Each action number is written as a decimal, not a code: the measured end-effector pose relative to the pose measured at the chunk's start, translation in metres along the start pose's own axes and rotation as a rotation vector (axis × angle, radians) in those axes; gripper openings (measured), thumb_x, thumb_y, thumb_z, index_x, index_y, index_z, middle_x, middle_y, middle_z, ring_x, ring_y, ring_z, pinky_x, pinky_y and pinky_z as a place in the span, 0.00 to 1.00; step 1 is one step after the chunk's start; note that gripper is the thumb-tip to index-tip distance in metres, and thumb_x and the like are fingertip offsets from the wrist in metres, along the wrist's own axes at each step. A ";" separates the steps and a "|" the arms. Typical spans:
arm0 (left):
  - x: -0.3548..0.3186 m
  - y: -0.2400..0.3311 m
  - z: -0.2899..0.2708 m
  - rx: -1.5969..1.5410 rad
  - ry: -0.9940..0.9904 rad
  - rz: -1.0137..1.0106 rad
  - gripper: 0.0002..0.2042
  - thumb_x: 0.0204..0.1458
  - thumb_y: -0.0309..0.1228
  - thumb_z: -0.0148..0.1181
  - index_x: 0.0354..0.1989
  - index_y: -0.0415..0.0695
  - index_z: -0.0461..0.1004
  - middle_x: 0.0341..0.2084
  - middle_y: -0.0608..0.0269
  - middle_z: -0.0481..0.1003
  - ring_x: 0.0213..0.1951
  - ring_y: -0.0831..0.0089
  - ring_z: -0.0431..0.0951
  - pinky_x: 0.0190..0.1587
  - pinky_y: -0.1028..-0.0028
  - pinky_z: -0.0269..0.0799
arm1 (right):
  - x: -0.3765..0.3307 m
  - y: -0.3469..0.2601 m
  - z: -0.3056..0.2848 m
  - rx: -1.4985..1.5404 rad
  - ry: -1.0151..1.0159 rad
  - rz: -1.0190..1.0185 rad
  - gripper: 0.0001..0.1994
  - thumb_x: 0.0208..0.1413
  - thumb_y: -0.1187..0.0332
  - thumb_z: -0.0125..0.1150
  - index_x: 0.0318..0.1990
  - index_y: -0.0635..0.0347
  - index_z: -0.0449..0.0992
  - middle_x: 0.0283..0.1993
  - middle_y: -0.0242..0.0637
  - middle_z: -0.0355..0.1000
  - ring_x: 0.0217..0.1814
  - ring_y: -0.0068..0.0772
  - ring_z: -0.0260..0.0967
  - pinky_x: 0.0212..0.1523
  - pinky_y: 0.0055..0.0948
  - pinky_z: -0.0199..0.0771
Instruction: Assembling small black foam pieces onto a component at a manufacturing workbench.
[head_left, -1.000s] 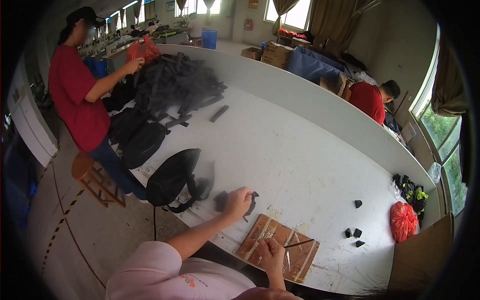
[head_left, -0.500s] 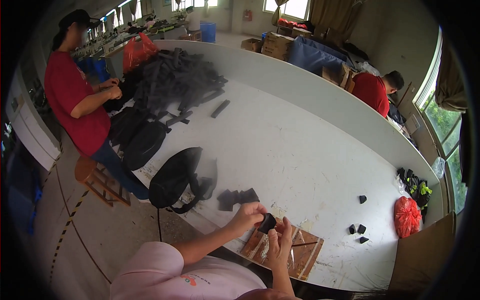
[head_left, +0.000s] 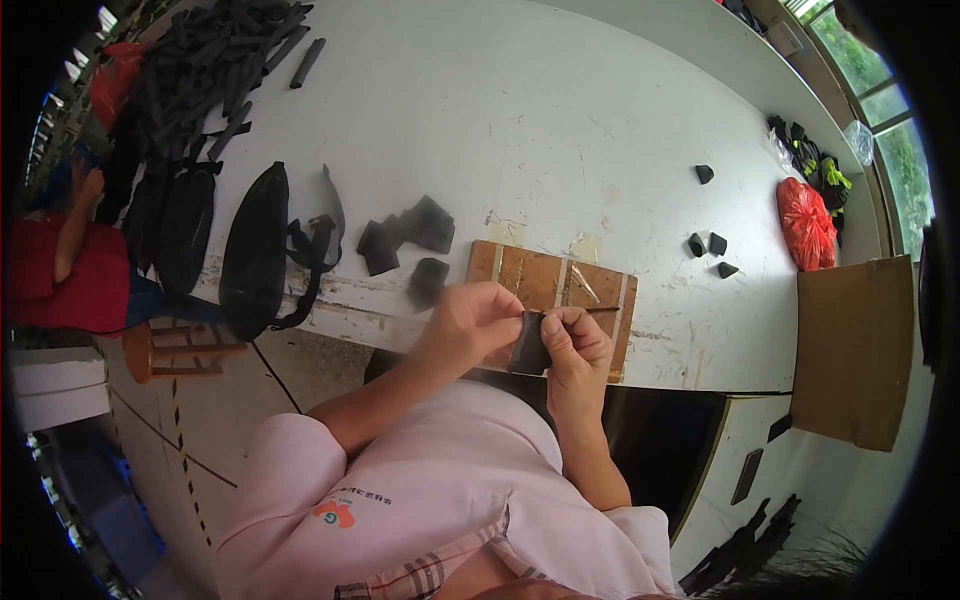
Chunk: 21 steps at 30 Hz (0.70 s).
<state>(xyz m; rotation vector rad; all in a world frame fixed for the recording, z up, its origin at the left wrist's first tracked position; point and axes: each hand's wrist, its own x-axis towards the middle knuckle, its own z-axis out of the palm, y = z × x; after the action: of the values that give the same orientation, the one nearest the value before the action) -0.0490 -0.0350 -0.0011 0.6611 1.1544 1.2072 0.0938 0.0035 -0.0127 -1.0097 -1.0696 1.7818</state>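
Both hands meet over the near edge of the white table, and between them is a small black fabric piece; the left hand pinches its left edge with fingers curled in, and the right hand grips its right edge, thumb laid across the front — so each hand is closed on the same piece, which hangs roughly upright between them, just in front of the person's chest and above the table's rim. Directly behind the hands lies a brown wooden board with pale strips across it; the black fabric piece overlaps its lower edge in the view, though whether it touches the board cannot be told.

To the left of the board, flat on the table, sits a loose cluster of black fabric squares, near the left hand but apart from it; further left lie a black mesh pouch with a strap, and beyond it more black bags running up to a heap of black straps at the far left corner. To the right of the board, well apart from the right hand, a few small black triangular pieces are scattered; past them a red plastic bag rests by the table's right end, beside a sheet of brown cardboard.

At the left edge another person in a red shirt stands beside a wooden stool — that person's hands are not clearly visible.
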 end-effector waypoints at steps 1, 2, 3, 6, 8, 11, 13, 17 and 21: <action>-0.002 -0.001 0.003 0.037 0.015 -0.014 0.02 0.48 0.21 0.52 0.30 0.36 0.69 0.22 0.68 0.72 0.23 0.85 0.70 0.25 0.85 0.67 | -0.003 -0.001 -0.003 -0.012 -0.007 -0.004 0.05 0.52 0.71 0.55 0.31 0.64 0.71 0.25 0.23 0.65 0.27 0.12 0.56 0.28 0.12 0.57; -0.002 -0.005 0.004 0.037 0.008 -0.017 0.02 0.48 0.21 0.52 0.30 0.36 0.69 0.22 0.68 0.72 0.23 0.85 0.70 0.25 0.85 0.67 | -0.005 -0.001 -0.005 -0.013 0.001 -0.004 0.05 0.52 0.71 0.55 0.31 0.64 0.71 0.25 0.23 0.65 0.27 0.12 0.56 0.28 0.12 0.57; -0.001 -0.011 0.003 0.160 -0.001 0.046 0.02 0.47 0.20 0.52 0.29 0.36 0.69 0.22 0.68 0.72 0.23 0.86 0.70 0.25 0.85 0.66 | -0.007 -0.002 -0.007 -0.055 0.004 -0.008 0.05 0.50 0.72 0.57 0.32 0.64 0.71 0.25 0.25 0.65 0.27 0.14 0.58 0.28 0.13 0.58; -0.003 -0.013 0.008 0.329 -0.024 0.092 0.02 0.46 0.19 0.54 0.28 0.35 0.70 0.21 0.68 0.71 0.24 0.88 0.69 0.25 0.86 0.65 | -0.010 -0.003 -0.015 -0.446 0.066 -0.167 0.07 0.47 0.74 0.60 0.33 0.64 0.71 0.25 0.30 0.65 0.26 0.19 0.61 0.27 0.17 0.61; -0.004 -0.012 0.015 0.305 0.032 0.144 0.02 0.47 0.20 0.55 0.28 0.35 0.70 0.21 0.69 0.71 0.23 0.89 0.67 0.25 0.87 0.64 | -0.012 -0.004 -0.018 -0.797 0.128 -0.320 0.09 0.44 0.74 0.61 0.34 0.64 0.71 0.25 0.33 0.65 0.25 0.23 0.62 0.26 0.19 0.63; -0.005 -0.012 0.024 0.327 0.031 0.209 0.01 0.47 0.20 0.54 0.28 0.36 0.69 0.20 0.71 0.70 0.23 0.89 0.66 0.24 0.87 0.63 | -0.024 -0.013 -0.019 -0.852 0.202 -0.613 0.11 0.41 0.75 0.62 0.34 0.63 0.71 0.28 0.37 0.65 0.24 0.30 0.64 0.26 0.24 0.66; -0.004 -0.011 0.029 0.321 0.006 0.246 0.01 0.47 0.20 0.54 0.28 0.36 0.69 0.20 0.71 0.70 0.23 0.90 0.66 0.24 0.87 0.63 | -0.024 -0.013 -0.020 -0.800 0.132 -0.581 0.11 0.40 0.75 0.63 0.34 0.63 0.71 0.28 0.36 0.66 0.25 0.30 0.64 0.25 0.25 0.66; -0.001 -0.016 0.039 0.585 0.116 0.425 0.02 0.46 0.20 0.54 0.29 0.37 0.69 0.19 0.67 0.71 0.21 0.85 0.70 0.23 0.82 0.66 | -0.020 -0.012 -0.022 -0.904 0.087 -0.674 0.10 0.39 0.76 0.62 0.32 0.62 0.70 0.29 0.37 0.65 0.24 0.33 0.63 0.22 0.28 0.64; 0.008 -0.034 0.049 0.525 0.322 0.605 0.03 0.45 0.20 0.53 0.28 0.40 0.68 0.15 0.67 0.70 0.16 0.81 0.69 0.17 0.80 0.64 | -0.011 -0.006 -0.020 -1.131 0.178 -0.827 0.10 0.37 0.79 0.59 0.31 0.62 0.69 0.29 0.37 0.64 0.26 0.37 0.63 0.21 0.29 0.64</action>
<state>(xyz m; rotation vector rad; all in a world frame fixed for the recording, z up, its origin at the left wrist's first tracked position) 0.0086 -0.0291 -0.0176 1.3140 1.6333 1.5635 0.1173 0.0010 -0.0111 -1.0379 -2.0415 0.3299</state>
